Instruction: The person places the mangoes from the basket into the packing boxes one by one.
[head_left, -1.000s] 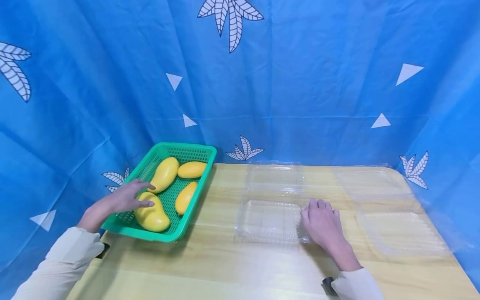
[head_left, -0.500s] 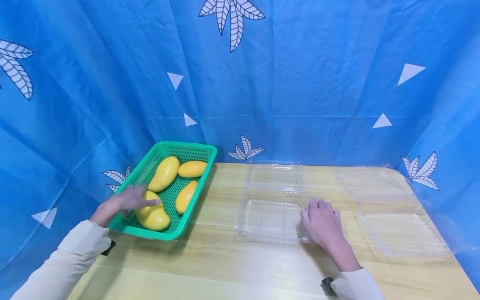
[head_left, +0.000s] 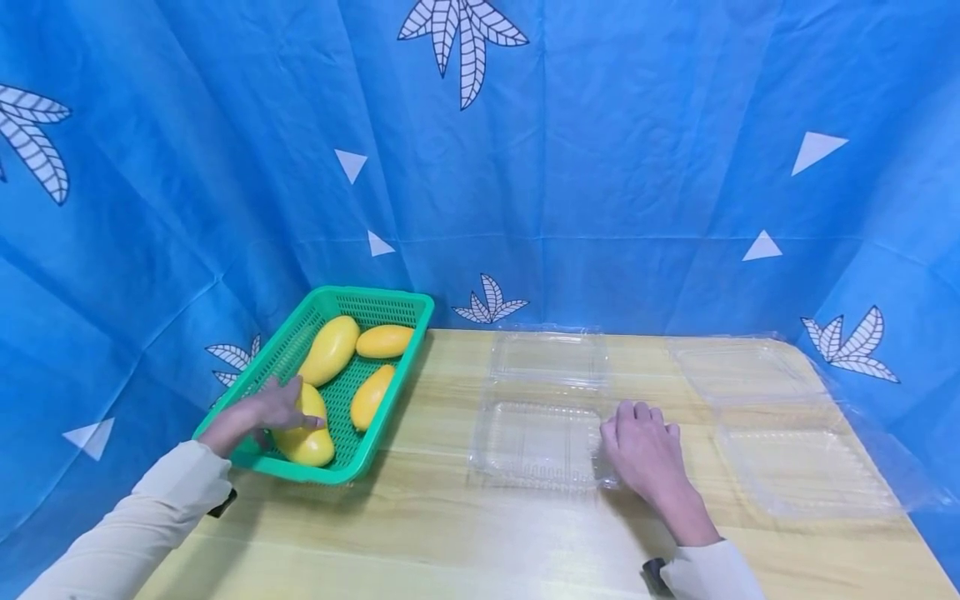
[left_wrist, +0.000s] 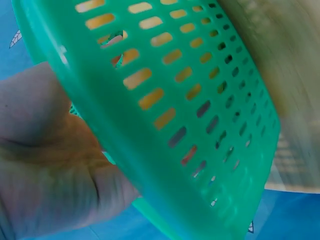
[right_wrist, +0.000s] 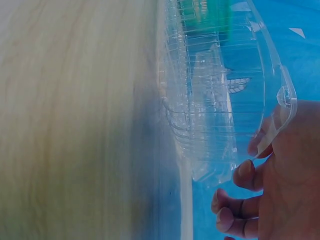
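In the head view, a green slotted basket (head_left: 367,450) stands at the left with several mangoes inside. My left hand (head_left: 266,408) reaches over its near left rim and grips the nearest yellow mango (head_left: 306,450), the thumb lying across the fruit. The left wrist view shows the basket wall hiding most of those fingers. Another yellow mango (head_left: 330,350) lies behind it. My right hand (head_left: 645,446) pinches the right edge of an opened clear plastic clamshell box (head_left: 536,442). In the right wrist view, thumb and forefinger are at the box's rim corner (right_wrist: 287,107).
Two smaller orange mangoes, a back one (head_left: 385,341) and a right one (head_left: 372,397), lie in the basket. A second opened clear box (head_left: 810,467) sits at the table's right edge. A blue patterned curtain (head_left: 600,167) hangs behind the wooden table (head_left: 420,533).
My left hand has moved right and down into the basket, from above the near mango to around it. My right hand has stayed at the box's edge.
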